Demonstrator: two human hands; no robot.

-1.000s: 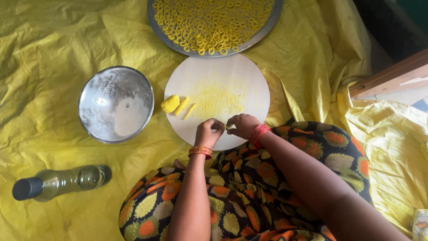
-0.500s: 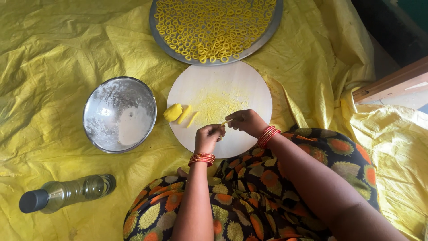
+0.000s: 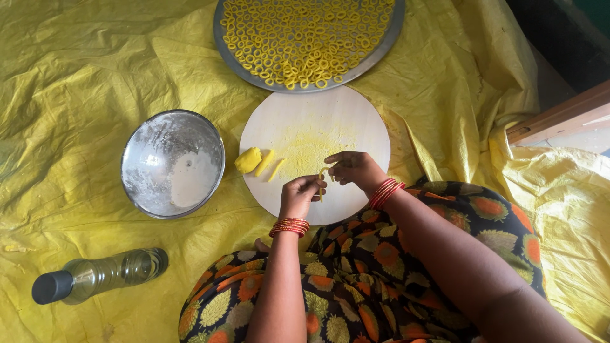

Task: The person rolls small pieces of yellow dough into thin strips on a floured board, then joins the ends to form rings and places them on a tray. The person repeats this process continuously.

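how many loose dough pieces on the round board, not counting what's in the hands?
3: a lump at the round board's left edge, then two short sticks right of it. The hands may hide more.

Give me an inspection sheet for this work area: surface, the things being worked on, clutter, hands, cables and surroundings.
Surface: crumpled yellow sheet spread on the floor, with a round wooden board on it, dusted yellow in the middle.
Job's things: thin dough strip held between both hands; dough lump and two short dough pieces on the board's left part; metal tray of small yellow dough rings above the board.
Clutter: floury metal bowl left of the board; capped oil bottle lying on its side at lower left.
Hands: left hand and right hand pinching the strip, red bangles on both wrists.
Cables: nothing seen.
Surroundings: wooden plank at the right edge.
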